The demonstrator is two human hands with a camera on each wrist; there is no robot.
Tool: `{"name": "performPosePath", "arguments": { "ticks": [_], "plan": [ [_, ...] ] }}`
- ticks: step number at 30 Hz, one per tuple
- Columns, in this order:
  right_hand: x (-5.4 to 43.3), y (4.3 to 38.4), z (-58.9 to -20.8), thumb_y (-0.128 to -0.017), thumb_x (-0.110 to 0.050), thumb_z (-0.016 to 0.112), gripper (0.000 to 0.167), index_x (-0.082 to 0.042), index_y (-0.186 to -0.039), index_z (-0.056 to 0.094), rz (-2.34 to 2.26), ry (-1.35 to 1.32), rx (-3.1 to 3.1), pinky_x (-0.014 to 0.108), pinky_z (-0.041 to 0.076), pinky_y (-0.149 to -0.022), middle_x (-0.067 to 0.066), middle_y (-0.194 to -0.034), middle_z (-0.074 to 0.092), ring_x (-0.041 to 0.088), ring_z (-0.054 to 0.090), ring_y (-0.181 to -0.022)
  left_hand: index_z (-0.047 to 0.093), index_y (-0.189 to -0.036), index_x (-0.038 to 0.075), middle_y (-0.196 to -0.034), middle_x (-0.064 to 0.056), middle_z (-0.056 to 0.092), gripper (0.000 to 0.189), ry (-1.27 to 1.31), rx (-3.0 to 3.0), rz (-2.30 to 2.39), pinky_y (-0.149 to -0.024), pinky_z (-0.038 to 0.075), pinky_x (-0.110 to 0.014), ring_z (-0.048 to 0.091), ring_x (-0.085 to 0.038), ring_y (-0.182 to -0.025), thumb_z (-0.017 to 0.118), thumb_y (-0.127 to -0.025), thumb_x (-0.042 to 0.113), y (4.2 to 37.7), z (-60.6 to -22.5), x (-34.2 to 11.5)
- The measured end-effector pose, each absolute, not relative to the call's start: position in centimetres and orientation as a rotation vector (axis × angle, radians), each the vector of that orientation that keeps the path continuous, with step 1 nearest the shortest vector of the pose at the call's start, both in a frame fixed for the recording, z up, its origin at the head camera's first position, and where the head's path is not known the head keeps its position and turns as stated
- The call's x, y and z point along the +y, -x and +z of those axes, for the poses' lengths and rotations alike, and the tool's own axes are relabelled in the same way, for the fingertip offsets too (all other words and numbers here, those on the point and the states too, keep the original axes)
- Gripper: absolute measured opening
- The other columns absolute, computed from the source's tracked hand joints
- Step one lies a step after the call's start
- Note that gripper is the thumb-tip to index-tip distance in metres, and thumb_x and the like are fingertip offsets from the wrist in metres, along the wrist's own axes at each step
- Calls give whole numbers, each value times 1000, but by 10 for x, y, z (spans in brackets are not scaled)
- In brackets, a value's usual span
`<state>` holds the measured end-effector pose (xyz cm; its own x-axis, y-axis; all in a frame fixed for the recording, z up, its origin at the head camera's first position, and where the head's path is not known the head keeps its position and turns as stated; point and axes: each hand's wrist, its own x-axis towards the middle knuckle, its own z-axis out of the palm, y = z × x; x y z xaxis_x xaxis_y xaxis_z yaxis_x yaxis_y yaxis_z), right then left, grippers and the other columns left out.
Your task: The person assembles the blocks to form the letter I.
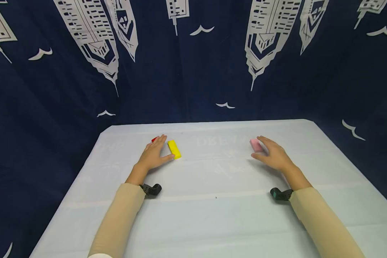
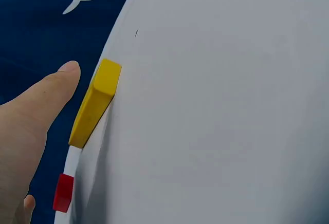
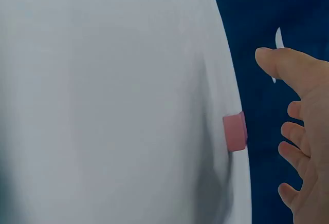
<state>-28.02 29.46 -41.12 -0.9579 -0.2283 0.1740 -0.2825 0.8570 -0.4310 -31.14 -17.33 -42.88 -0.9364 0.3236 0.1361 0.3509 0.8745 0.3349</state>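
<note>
On the white table lie a yellow block [image 1: 174, 149], a red block [image 1: 153, 139] and a pink block [image 1: 256, 145]. My left hand [image 1: 152, 155] hovers beside the yellow block with thumb and fingers spread, holding nothing; it partly covers the red one. In the left wrist view the yellow block [image 2: 97, 100] is long and the red block [image 2: 63, 192] stands past it. My right hand [image 1: 273, 154] is spread near the pink block, thumb apart from the fingers, and grips nothing. The right wrist view shows the pink block [image 3: 235, 132] apart from the fingers.
A white cloth covers the table [image 1: 213, 208], whose far edge meets a dark blue curtain [image 1: 187, 79] printed with white buildings and birds. Black wrist cameras, one on the left [image 1: 152, 189] and one on the right [image 1: 280, 194], sit on the wrists.
</note>
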Motion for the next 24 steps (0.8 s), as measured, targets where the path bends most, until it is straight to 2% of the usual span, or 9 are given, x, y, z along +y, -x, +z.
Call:
{"name": "performPosePath", "arguments": {
  "ticks": [6, 13, 21, 24],
  "plan": [
    [297, 296, -416, -90, -40, 67, 79, 5, -146, 35, 835, -342, -2943, 62, 21, -111, 31, -149, 32, 49, 26, -138, 18, -156, 5, -161, -11, 16, 95, 538, -3024, -656, -117, 12, -55, 11, -27, -148, 65, -87, 53, 322, -431, -162],
    [298, 308, -423, -90, -34, 67, 73, 8, -142, 39, 889, -327, -2927, 62, 26, -109, 34, -145, 36, 51, 33, -133, 25, -154, 4, -159, -14, 23, 99, 545, -3044, -702, -117, 14, -53, 17, -31, -147, 71, -81, 54, 327, -433, -156],
    [300, 310, -435, -90, -31, 66, 69, 8, -142, 40, 955, -235, -2944, 60, 26, -109, 33, -145, 37, 50, 32, -134, 34, -150, 3, -154, -15, 34, 92, 520, -3024, -768, -115, 25, -48, 30, -31, -142, 74, -80, 49, 330, -438, -154],
    [301, 312, -438, -91, -29, 65, 68, 7, -143, 40, 958, -215, -2943, 60, 26, -110, 33, -145, 36, 49, 32, -135, 36, -149, 3, -153, -17, 35, 91, 503, -3009, -820, -114, 27, -51, 31, -33, -140, 75, -79, 47, 329, -440, -154]
  ]
}}
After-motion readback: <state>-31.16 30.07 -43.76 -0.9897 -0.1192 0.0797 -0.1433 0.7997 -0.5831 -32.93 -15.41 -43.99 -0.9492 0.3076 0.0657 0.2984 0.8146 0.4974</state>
